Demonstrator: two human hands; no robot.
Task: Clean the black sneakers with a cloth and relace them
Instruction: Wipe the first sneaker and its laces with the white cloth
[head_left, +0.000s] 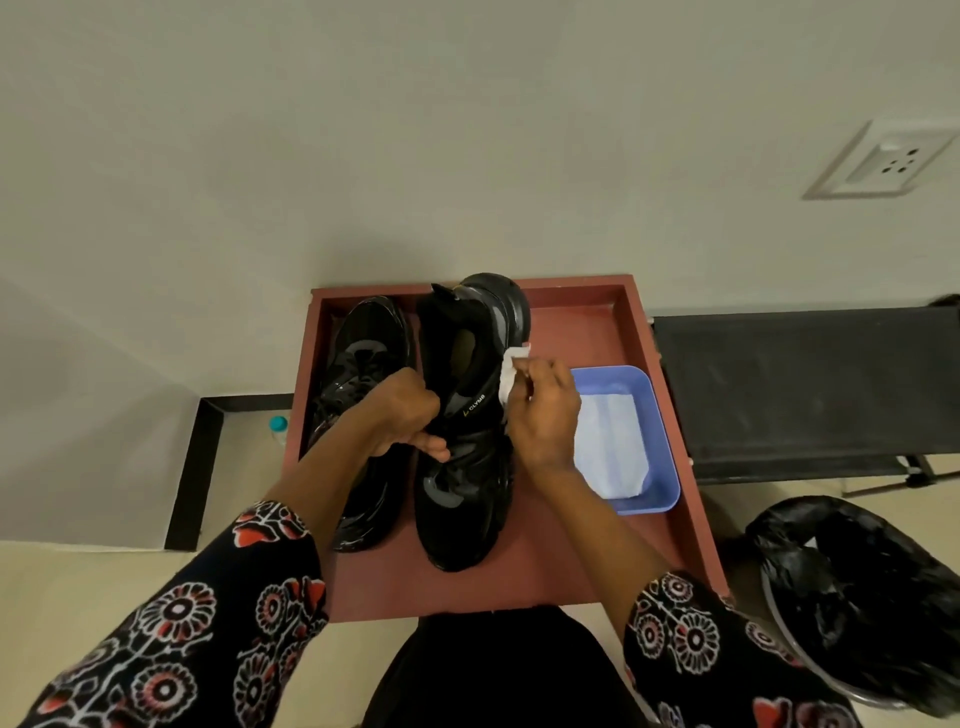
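Note:
Two black sneakers lie on a reddish-brown tray table. The left sneaker rests flat with its laces in place. The right sneaker is tilted, heel away from me. My left hand grips this sneaker at its tongue and lace area. My right hand presses a small white cloth against the sneaker's right side near the collar. I cannot tell whether the right sneaker has laces.
A blue plastic tub with a white cloth or liquid inside sits on the tray at the right. A black bench stands beyond the tray. A bin lined with a black bag is at lower right. A bottle stands on the floor at left.

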